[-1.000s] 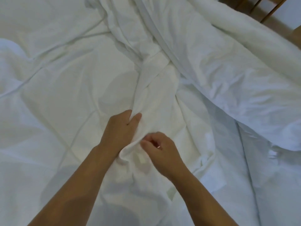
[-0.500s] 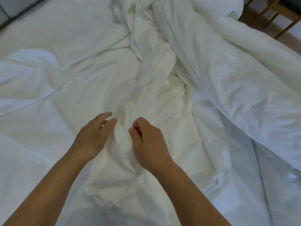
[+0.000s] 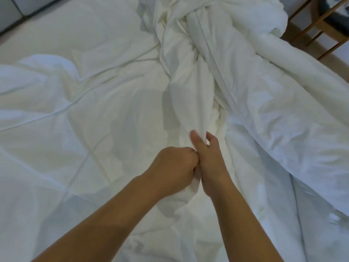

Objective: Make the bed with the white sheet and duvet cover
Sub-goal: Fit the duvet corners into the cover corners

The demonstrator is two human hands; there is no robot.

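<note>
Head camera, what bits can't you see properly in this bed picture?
- Left hand fingertips: head view, curled into the twisted white bedding, hidden by its knuckles.
- Right hand fingertip: head view, motion-blurred.
- Wooden chair: head view, cut off by the top-right edge.
- Layers of the twisted white bedding: head view, all one colour, borders unclear.

Wooden chair frame (image 3: 318,16) top right; tan floor (image 3: 309,44); pale grey panels (image 3: 11,10) top left.

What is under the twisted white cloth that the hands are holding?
More white bedding: a flat creased sheet spreads out beneath the twisted cloth, which the left hand and right hand grip. Whatever lies below that sheet cannot be seen; it is covered.
</note>
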